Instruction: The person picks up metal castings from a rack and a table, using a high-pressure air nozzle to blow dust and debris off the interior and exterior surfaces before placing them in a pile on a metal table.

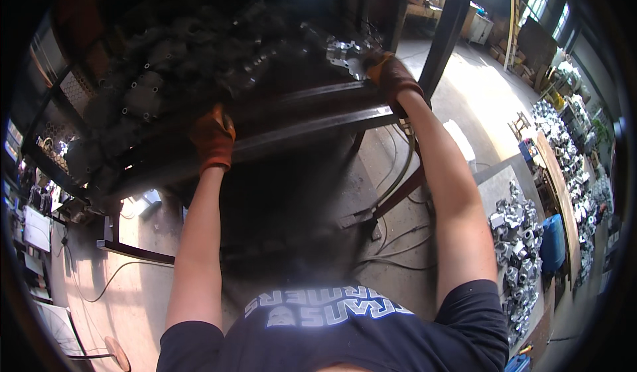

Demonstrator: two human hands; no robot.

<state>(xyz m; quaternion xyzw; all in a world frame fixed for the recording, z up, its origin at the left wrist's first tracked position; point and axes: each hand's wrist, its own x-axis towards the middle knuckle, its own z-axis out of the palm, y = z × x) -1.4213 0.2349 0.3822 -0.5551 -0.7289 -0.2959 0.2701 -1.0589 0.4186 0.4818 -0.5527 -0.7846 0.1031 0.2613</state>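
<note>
Both my hands wear orange-brown work gloves and reach over a dark metal bench (312, 99) heaped with grey cast metal parts (149, 93). At the far right of the bench, my right hand (393, 77) is closed on a shiny silver metal casting (345, 54) with a jagged outline. The right fingertips are partly in shadow. My left hand (213, 138) is at the bench's front edge, with its fingers curled. Deep shadow hides its fingertips and whatever they may hold.
Cables and hoses (398, 246) lie on the floor at right under the bench. Further right are piles of grey castings (514, 246), a blue container (553, 243) and a long wooden board (559, 180). A dark steel post (446, 40) rises at the bench's right end.
</note>
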